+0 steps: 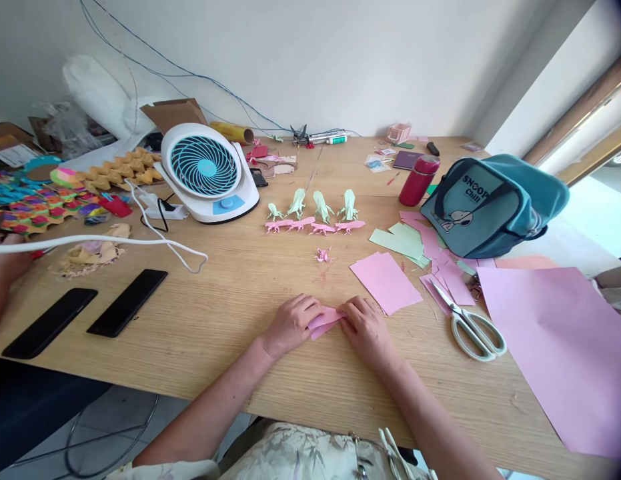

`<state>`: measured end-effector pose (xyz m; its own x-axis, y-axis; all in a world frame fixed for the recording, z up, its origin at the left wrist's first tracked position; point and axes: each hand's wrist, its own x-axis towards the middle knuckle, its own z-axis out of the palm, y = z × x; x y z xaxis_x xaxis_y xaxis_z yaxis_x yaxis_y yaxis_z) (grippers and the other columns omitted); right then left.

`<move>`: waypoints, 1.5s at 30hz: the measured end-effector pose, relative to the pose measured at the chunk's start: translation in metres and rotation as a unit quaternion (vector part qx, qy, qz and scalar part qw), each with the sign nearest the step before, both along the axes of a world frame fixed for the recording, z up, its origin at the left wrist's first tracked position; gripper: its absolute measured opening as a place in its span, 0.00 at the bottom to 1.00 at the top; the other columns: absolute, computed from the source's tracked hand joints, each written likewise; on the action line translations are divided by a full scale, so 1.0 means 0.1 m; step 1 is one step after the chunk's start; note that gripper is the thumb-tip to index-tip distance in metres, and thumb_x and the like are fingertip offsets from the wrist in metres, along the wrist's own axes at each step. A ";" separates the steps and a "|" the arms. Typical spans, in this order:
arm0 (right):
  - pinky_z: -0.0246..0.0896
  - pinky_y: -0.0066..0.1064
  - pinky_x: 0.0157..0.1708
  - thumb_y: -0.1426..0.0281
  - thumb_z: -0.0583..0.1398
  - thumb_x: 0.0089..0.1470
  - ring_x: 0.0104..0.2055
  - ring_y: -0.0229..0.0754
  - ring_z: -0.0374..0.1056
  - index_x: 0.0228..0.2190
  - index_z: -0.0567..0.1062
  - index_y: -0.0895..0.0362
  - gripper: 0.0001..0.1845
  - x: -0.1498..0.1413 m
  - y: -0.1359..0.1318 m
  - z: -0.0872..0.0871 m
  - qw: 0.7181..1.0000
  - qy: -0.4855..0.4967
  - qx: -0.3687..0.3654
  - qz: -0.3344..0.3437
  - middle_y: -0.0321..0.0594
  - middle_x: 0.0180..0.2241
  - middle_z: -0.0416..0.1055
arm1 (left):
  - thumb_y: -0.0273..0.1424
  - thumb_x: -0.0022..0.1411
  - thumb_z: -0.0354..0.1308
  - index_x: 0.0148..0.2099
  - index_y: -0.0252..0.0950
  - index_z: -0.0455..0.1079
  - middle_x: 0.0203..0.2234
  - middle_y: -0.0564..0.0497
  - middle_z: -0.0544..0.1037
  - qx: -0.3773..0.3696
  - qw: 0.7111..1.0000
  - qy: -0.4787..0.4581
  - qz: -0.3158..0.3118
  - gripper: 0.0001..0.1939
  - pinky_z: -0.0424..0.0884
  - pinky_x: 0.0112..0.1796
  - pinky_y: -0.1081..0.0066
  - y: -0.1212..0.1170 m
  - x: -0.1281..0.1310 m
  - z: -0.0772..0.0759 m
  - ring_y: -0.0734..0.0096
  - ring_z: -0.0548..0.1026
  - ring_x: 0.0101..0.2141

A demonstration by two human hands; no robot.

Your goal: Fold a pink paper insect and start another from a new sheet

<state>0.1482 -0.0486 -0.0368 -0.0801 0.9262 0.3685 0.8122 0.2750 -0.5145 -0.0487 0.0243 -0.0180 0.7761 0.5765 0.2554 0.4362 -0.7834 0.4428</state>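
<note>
Between my hands is a small piece of pink paper (326, 320), partly folded, close to the table's front edge. My left hand (293, 323) grips its left end, fingers curled over it. At the right end my right hand (364, 327) pinches the same paper; my fingers hide part of the folds. Just beyond lies a stack of pink paper sheets (386, 283). A small pink origami figure (323, 254) sits ahead of my hands. Farther back stand a row of pink folded figures (323, 229) and several pale green ones (322, 207).
Scissors (473, 327) and a large pink sheet (565, 353) lie at right, near green paper pieces (400, 241). A red flask (419, 181) and teal bag (485, 207) stand behind. Left are a fan (206, 167), two phones (127, 303) (50, 323), a white cable (105, 239) and another person's hand (13, 260).
</note>
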 end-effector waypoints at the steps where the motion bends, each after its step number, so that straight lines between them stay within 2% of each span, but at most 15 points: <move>1: 0.61 0.36 0.40 0.76 0.57 0.59 0.39 0.46 0.66 0.36 0.74 0.54 0.07 0.00 0.00 0.00 1.000 -0.003 -0.002 0.001 0.43 0.36 0.71 | 0.34 0.66 0.55 0.44 0.42 0.75 0.36 0.46 0.75 -0.003 1.000 -0.005 0.003 0.08 0.63 0.42 0.66 -0.02 0.01 0.02 0.63 0.70 0.39; 5: 0.60 0.36 0.40 0.75 0.58 0.60 0.39 0.46 0.65 0.37 0.75 0.55 0.06 -0.01 -0.02 0.02 1.000 -0.016 -0.014 0.002 0.43 0.37 0.70 | 0.36 0.67 0.54 0.46 0.44 0.76 0.36 0.46 0.76 -0.025 0.999 -0.041 0.016 0.11 0.61 0.44 0.65 -0.09 0.05 0.07 0.62 0.70 0.40; 13: 0.58 0.37 0.39 0.72 0.55 0.63 0.37 0.45 0.63 0.35 0.77 0.54 0.10 -0.01 -0.03 0.02 0.999 -0.033 0.001 0.007 0.43 0.35 0.69 | 0.35 0.68 0.51 0.40 0.40 0.76 0.36 0.44 0.75 -0.019 0.999 -0.005 0.038 0.12 0.62 0.44 0.61 -0.17 0.11 0.03 0.60 0.70 0.40; 21: 0.60 0.36 0.38 0.72 0.56 0.63 0.37 0.45 0.65 0.35 0.76 0.54 0.09 0.02 -0.03 0.03 0.999 0.019 -0.027 0.010 0.43 0.34 0.70 | 0.33 0.70 0.49 0.41 0.39 0.74 0.34 0.45 0.73 -0.057 0.997 -0.016 0.045 0.12 0.64 0.42 0.63 -0.16 0.19 0.01 0.61 0.70 0.39; 26: 0.61 0.36 0.37 0.70 0.56 0.63 0.36 0.45 0.66 0.34 0.76 0.54 0.08 0.05 -0.03 0.03 0.998 0.046 -0.041 0.004 0.42 0.33 0.70 | 0.32 0.68 0.51 0.41 0.39 0.73 0.34 0.46 0.73 -0.075 0.995 -0.006 0.068 0.09 0.63 0.41 0.64 -0.17 0.25 0.03 0.60 0.70 0.38; 30: 0.61 0.36 0.37 0.69 0.56 0.63 0.36 0.45 0.66 0.34 0.76 0.54 0.08 0.07 -0.01 0.01 0.997 0.047 -0.054 0.006 0.43 0.33 0.69 | 0.31 0.69 0.50 0.39 0.38 0.72 0.33 0.46 0.73 -0.022 0.996 0.056 0.067 0.09 0.63 0.39 0.64 -0.17 0.33 0.05 0.60 0.70 0.38; 35: 0.61 0.35 0.36 0.71 0.56 0.62 0.36 0.45 0.66 0.36 0.75 0.54 0.06 0.19 -0.02 0.06 0.995 0.050 -0.082 0.028 0.43 0.33 0.69 | 0.32 0.71 0.47 0.40 0.37 0.71 0.33 0.48 0.74 0.048 0.992 0.111 0.020 0.12 0.63 0.36 0.66 -0.14 0.29 0.06 0.63 0.70 0.37; 40: 0.61 0.35 0.37 0.72 0.55 0.62 0.36 0.45 0.66 0.37 0.73 0.55 0.06 0.29 -0.14 0.12 0.990 0.053 -0.126 0.040 0.42 0.34 0.68 | 0.26 0.69 0.50 0.37 0.35 0.69 0.34 0.49 0.74 0.073 0.990 0.120 0.008 0.09 0.65 0.37 0.66 -0.14 0.19 0.08 0.64 0.70 0.37; 45: 0.58 0.37 0.37 0.73 0.56 0.62 0.35 0.45 0.65 0.34 0.73 0.55 0.06 0.21 -0.20 0.15 0.993 0.025 -0.109 0.026 0.41 0.31 0.68 | 0.28 0.69 0.52 0.39 0.35 0.70 0.34 0.50 0.74 0.055 0.994 0.097 0.009 0.06 0.66 0.39 0.67 -0.14 0.19 0.06 0.65 0.69 0.39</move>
<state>0.1695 -0.0691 -0.0218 -0.1171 0.9793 0.1652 0.7716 0.1945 -0.6056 -0.0293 0.0102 -0.0120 0.8072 0.5668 0.1650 0.5184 -0.8143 0.2612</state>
